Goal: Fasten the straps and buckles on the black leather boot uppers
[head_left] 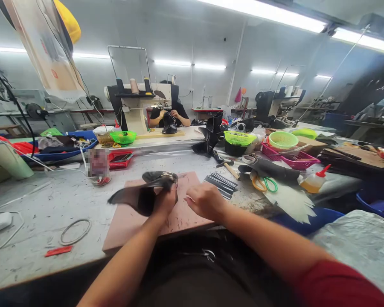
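Note:
My left hand (165, 201) is closed around the edge of a black leather shoe upper (142, 197), which it holds tilted above a pink board (123, 232). A shiny loop shows at the upper's top, too small to name. To the right, apart from the upper, my right hand (207, 200) hovers over the board with its fingers pinched together; whatever they hold, if anything, cannot be made out. Just beyond that hand lies a stack of dark narrow strips (222, 184). A hammer (231, 169) rests behind the strips.
Scissors with orange and green handles (265, 184) and a glue bottle (315, 179) lie to the right. Baskets (283, 140) and black uppers (209, 136) stand farther back. A red tray (120, 159) sits at the left. Across the table a co-worker (182, 115) works at a sewing machine (137, 108).

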The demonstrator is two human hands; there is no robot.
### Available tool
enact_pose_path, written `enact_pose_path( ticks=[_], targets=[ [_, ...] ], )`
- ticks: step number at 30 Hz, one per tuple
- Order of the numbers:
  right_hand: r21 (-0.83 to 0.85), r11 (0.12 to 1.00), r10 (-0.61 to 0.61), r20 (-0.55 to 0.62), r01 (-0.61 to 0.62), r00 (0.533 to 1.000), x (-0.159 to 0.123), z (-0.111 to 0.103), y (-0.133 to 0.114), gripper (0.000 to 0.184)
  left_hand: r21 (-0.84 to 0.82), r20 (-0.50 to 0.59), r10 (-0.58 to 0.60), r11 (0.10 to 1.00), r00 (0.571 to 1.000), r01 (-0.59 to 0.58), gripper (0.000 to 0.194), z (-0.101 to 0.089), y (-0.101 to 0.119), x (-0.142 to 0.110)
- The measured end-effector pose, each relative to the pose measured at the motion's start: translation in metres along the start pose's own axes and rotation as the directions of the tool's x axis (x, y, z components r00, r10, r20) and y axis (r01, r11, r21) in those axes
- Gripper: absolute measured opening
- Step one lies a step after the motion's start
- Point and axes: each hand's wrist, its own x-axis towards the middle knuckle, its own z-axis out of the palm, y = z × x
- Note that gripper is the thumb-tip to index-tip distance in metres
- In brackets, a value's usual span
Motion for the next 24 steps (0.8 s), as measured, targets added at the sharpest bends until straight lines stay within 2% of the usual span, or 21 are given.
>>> enact_pose_path(
  ticks=[1,2,3,4,5,6,8,9,10,13,16,19,21,22,24],
  targets=[
    [0.068,0.987,0.148,-0.009,-0.147,0.989,-0.002,0.006,0.002,0.025,-0.049,-0.044,-0.016,0.999,0.999,0.014,0.037,-0.005,0.006,-0.003],
    [0.153,0.960,0.237,-0.011,-0.233,0.971,-0.003,0.015,0.003,0.041,-0.120,-0.076,-0.036,0.992,0.996,0.026,0.042,-0.009,0.013,-0.008],
    [0.243,0.936,0.269,-0.028,-0.255,0.963,-0.003,0.025,0.004,0.062,-0.235,-0.082,-0.061,0.971,0.995,0.040,0.044,-0.013,0.020,-0.014],
    [0.321,0.919,0.265,-0.078,-0.228,0.961,-0.001,0.036,0.003,0.079,-0.380,-0.066,-0.088,0.923,0.994,0.057,0.041,-0.016,0.027,-0.022],
    [0.376,0.910,0.253,-0.168,-0.175,0.953,0.001,0.046,0.002,0.088,-0.614,-0.010,-0.132,0.783,0.991,0.097,0.034,-0.019,0.033,-0.029],
    [0.399,0.909,0.250,-0.285,-0.122,0.926,0.004,0.054,-0.001,0.087,-0.792,0.075,-0.137,0.594,0.988,0.143,0.026,-0.022,0.038,-0.037],
    [0.359,0.932,0.236,-0.500,-0.049,0.833,0.009,0.064,-0.006,0.076,-0.940,0.225,-0.079,0.245,0.971,0.238,0.022,-0.027,0.042,-0.048],
    [0.309,0.950,0.220,-0.577,-0.039,0.786,0.012,0.065,-0.007,0.071,-0.947,0.277,-0.044,0.157,0.960,0.280,0.025,-0.030,0.042,-0.051],
    [0.248,0.968,0.192,-0.633,-0.038,0.750,0.014,0.064,-0.007,0.068,-0.943,0.314,-0.022,0.111,0.949,0.314,0.029,-0.032,0.042,-0.053],
    [0.061,0.996,0.086,-0.715,-0.061,0.694,0.014,0.058,0.000,0.064,-0.935,0.351,0.006,0.055,0.936,0.351,0.033,-0.039,0.038,-0.055],
    [-0.070,0.996,-0.014,-0.718,-0.052,0.696,0.012,0.057,0.011,0.061,-0.944,0.327,-0.001,0.037,0.945,0.327,0.041,-0.043,0.039,-0.060],
    [-0.064,0.998,-0.035,-0.727,-0.017,0.686,0.011,0.064,0.014,0.061,-0.949,0.313,-0.027,0.034,0.949,0.314,0.040,-0.042,0.041,-0.065],
    [0.016,1.000,0.020,-0.764,-0.013,0.645,0.013,0.069,0.010,0.064,-0.940,0.342,0.077,0.011,0.936,0.342,0.036,-0.039,0.040,-0.066],
    [0.062,0.998,0.052,-0.775,-0.007,0.629,0.015,0.070,0.006,0.065,-0.932,0.356,0.175,-0.002,0.918,0.362,0.036,-0.037,0.039,-0.065],
    [0.135,0.991,0.109,-0.768,-0.007,0.630,0.019,0.068,-0.001,0.065,-0.925,0.349,0.364,-0.016,0.864,0.380,0.038,-0.033,0.036,-0.062]
  ],
)
